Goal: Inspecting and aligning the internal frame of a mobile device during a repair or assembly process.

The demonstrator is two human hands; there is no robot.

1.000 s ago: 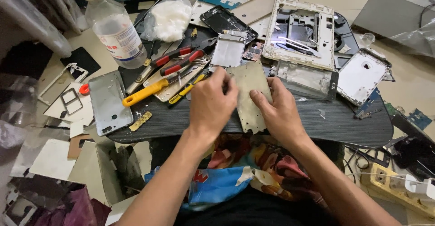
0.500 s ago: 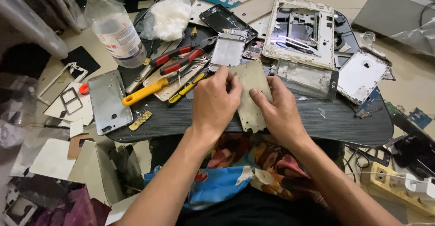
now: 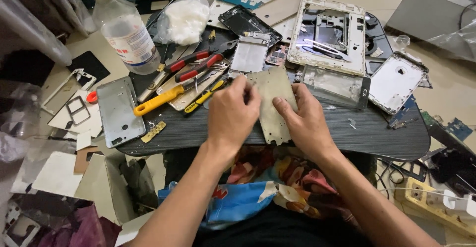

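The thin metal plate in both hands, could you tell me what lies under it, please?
Under the metal plate shows the dark ribbed tray. The left hand and right hand cover its sides, so anything beneath there is hidden.

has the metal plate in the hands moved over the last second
No. The metal plate keeps the same spot between the left hand and right hand, its top edge still just below the silver phone frame on the table.

Take the dark tray (image 3: 377, 133) as your landmark. At its far left corner stands a clear plastic bottle (image 3: 124, 29); a grey phone back cover (image 3: 118, 109) overhangs its left edge. Red-handled pliers (image 3: 198, 63) and a yellow-handled screwdriver (image 3: 161, 98) lie on it, a white tablet frame (image 3: 328, 31) at its far side.
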